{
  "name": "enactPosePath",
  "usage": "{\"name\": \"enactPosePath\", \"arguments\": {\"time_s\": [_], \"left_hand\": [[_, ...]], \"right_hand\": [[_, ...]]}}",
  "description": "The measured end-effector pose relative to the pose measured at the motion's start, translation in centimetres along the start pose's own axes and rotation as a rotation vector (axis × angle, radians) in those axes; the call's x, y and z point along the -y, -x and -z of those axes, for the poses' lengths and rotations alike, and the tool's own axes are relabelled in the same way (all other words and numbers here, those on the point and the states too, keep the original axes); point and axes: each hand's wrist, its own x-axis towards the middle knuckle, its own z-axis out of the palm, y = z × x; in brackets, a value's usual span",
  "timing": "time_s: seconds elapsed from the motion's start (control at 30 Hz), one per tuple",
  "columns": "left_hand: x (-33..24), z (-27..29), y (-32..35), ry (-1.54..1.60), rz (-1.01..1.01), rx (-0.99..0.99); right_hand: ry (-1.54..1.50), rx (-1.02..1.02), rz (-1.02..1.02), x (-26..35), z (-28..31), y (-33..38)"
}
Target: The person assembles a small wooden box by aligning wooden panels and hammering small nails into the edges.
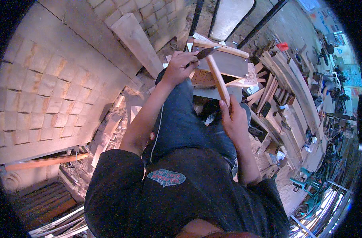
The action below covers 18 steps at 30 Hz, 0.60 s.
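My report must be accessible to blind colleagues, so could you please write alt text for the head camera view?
A person's right hand grips a wooden shaft whose far end meets a dark pointed piece in the left hand; whether they are joined is unclear. Planks lie at right, a block-patterned panel at left.

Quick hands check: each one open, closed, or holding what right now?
Left hand: closed, holding a dark pointed piece.
Right hand: closed around the near end of a wooden stick.
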Motion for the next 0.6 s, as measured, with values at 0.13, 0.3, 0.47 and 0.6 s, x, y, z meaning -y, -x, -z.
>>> {"name": "enactPosePath", "arguments": {"time_s": [0.13,0.3,0.47,0.6], "left_hand": [[0.3,-0.5,0.1,0.018,0.001,-0.001],[0.5,-0.7,0.5,-0.023,0.004,0.005],[1.2,-0.9,0.9,-0.064,0.011,0.000],[0.7,-0.7,0.5,-0.045,-0.005,0.014]], "right_hand": [[0.040,-0.012,-0.007,-0.1,-0.2,-0.1],[0.026,-0.029,0.008,0.7,0.1,0.2],[0.090,0.024,0.020,0.7,0.4,0.1],[0.026,-0.048,0.030,0.5,0.0,0.2]]}}
